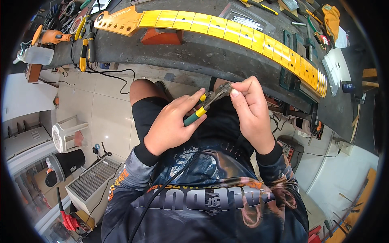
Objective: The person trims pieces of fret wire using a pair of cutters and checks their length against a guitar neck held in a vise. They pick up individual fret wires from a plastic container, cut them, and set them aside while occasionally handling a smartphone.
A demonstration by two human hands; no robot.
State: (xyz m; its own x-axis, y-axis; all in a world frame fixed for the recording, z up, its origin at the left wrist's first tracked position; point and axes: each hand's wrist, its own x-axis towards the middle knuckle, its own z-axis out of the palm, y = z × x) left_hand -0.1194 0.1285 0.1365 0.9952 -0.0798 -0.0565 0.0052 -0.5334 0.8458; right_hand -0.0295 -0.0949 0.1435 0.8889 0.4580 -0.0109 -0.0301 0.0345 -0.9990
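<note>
My left hand point(172, 123) is wrapped round the green and yellow handles of a pair of pliers point(217, 97), held over my lap. The metal jaws point up and to the right. At the jaw tips, the thumb and fingers of my right hand point(253, 115) are pinched together; whatever is between them is too small to make out. Beyond both hands, a guitar neck point(214, 29) with a glossy yellow fretboard and dark dots stretches across the bench. Its headstock point(117, 21) lies at the left, and neither hand touches it.
The dark workbench point(162, 52) curves across the far side. A red-orange block point(163, 37) sits under the neck near the headstock, and a dark green vise point(289, 79) is by its right part. Yellow-black pliers point(84, 52) and a spray bottle point(38, 55) are at left. A white stool point(69, 131) stands below.
</note>
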